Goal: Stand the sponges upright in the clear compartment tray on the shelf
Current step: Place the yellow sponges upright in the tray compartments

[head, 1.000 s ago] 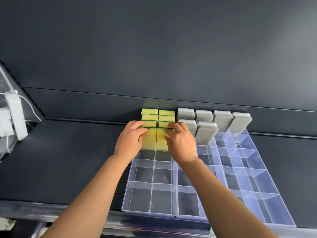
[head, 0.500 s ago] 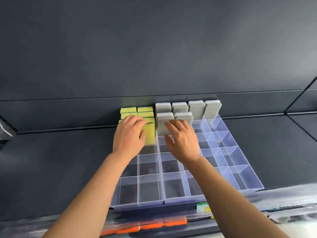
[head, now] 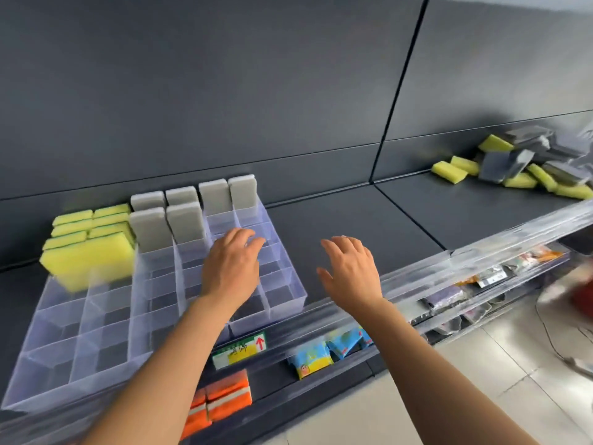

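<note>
Dark grey panelling (head: 224,91) backed the shelf (head: 337,220), and the clear compartment tray (head: 284,303) lay on it under the left hand (head: 231,268). A second earlier both hands had been pressing on the yellow sponges (head: 90,242). By this moment they had come off them and the view had swung to the right. The left hand's fingers (head: 247,239) were spread and relaxed above the tray's right-hand columns, holding nothing. The right hand (head: 349,271) hovered just right of the tray over bare shelf, its fingers (head: 340,248) likewise loose and empty.

The yellow sponges stood well to the left of the left fingers, on edge in the tray's far-left compartments. The grey sponges (head: 179,216) stood upright just beyond and left of those fingers, along the tray's back rows. Most compartments nearer than the fingers held nothing. A heap of loose sponges (head: 519,168), yellow and grey mixed, had come into sight far to the right of the right fingers, at the back of the shelf. Coloured packets (head: 309,359) lay on the lower shelf beneath the wrists.

The yellow pair looked seated, so that placement seemed done. The empty hands and the turn toward the heap suggested a fetch for the next sponges, with much of the tray left to fill.
</note>
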